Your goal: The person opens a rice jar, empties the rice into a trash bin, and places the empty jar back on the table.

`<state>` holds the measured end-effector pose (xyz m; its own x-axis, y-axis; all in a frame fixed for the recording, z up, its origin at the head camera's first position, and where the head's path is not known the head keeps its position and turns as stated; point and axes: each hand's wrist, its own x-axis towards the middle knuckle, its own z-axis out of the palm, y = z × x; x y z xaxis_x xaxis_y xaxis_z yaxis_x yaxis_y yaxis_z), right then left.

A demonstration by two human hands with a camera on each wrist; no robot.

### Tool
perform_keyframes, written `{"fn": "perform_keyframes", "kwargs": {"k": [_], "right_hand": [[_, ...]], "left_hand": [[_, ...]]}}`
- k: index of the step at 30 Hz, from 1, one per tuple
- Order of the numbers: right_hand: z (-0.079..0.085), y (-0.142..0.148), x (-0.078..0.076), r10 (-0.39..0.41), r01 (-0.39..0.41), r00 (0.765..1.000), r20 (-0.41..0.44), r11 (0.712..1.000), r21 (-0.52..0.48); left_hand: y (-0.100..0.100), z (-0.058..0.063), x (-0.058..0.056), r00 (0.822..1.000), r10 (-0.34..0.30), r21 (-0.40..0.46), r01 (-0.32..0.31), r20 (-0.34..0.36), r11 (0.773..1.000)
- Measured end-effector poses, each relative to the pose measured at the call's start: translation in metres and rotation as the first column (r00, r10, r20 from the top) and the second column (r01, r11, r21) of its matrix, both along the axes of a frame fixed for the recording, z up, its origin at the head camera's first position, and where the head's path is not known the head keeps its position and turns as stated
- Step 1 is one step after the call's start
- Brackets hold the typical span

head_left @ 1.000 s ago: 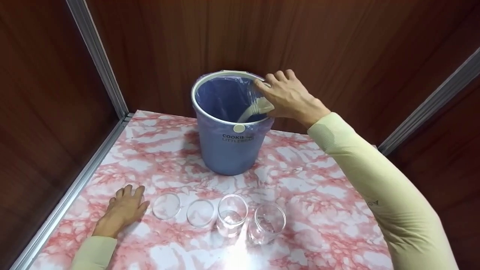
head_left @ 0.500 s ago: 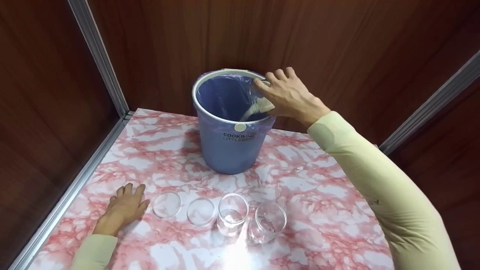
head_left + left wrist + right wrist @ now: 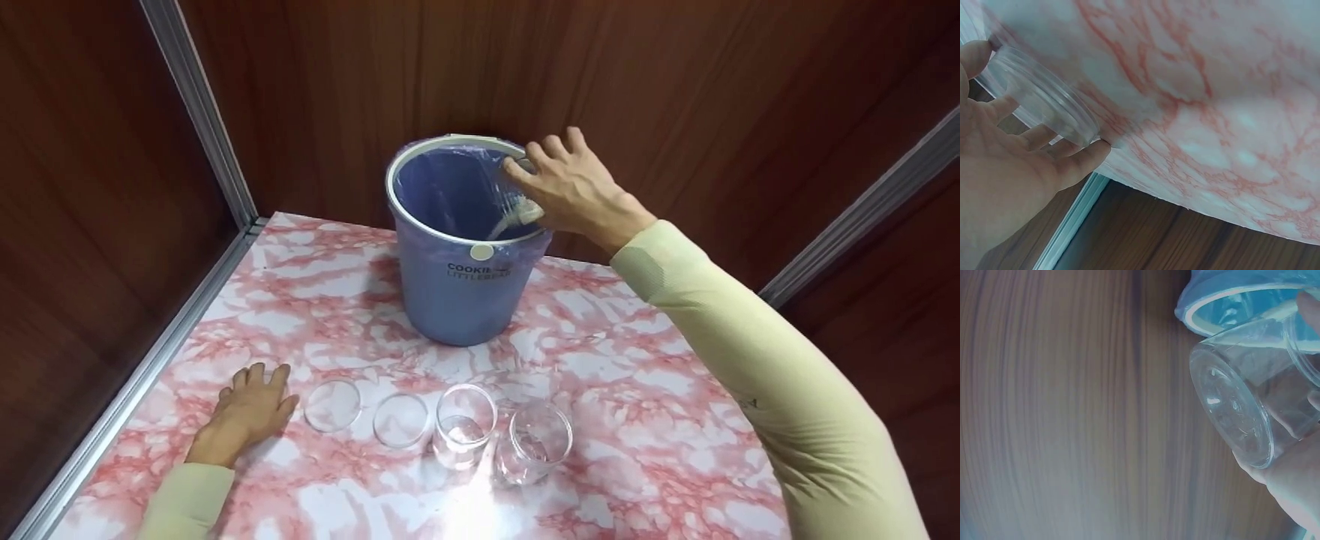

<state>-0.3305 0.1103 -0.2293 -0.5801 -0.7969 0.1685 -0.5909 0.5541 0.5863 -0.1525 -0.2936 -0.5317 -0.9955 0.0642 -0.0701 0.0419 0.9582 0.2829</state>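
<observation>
My right hand [image 3: 574,187] grips a clear jar [image 3: 1230,402] at the upper right rim of the blue bin [image 3: 457,300]. The jar is tipped with its mouth over the bin, and pale contents run from it inside; I cannot tell whether they are liquid or powder. At the lower left, my left hand [image 3: 251,412] rests palm down on the table with fingers spread. Under those fingers lies a clear round lid [image 3: 1044,93], seen in the left wrist view and mostly hidden from the head view.
Two clear lids, a left one [image 3: 332,406] and a right one [image 3: 401,421], lie beside two upright clear jars, one left [image 3: 457,454] and one right [image 3: 525,469]. Pink-and-white marbled table [image 3: 337,300]; dark wooden panels [image 3: 337,75] and metal rails [image 3: 214,112] enclose it.
The pale contents at the tilted jar's mouth have thinned and shrunk. My right hand has shifted slightly up and left. The left hand stays in place.
</observation>
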Motion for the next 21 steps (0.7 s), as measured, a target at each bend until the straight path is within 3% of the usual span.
{"fn": "perform_keyframes", "kwargs": {"k": [8,13,18,21], "right_hand": [[0.005,-0.007,0.002,0.037,-0.027,0.995,-0.094,0.993,0.111],[0.003,-0.015,0.003,0.035,0.007,0.987,-0.158,0.966,0.260],[-0.012,-0.029,0.008,0.165,-0.059,0.955,-0.245,0.920,0.388],[-0.021,-0.040,0.011,0.231,-0.109,0.941,-0.249,0.899,0.424]], "left_hand": [[0.000,0.000,0.001,1.000,0.000,0.013,0.000,0.011,1.000],[0.001,-0.003,0.001,1.000,0.001,0.006,-0.001,-0.012,1.000],[0.001,-0.003,0.001,1.000,0.009,0.001,-0.008,-0.028,1.000],[0.001,-0.003,0.002,1.000,0.013,0.002,-0.013,-0.026,1.000]]}}
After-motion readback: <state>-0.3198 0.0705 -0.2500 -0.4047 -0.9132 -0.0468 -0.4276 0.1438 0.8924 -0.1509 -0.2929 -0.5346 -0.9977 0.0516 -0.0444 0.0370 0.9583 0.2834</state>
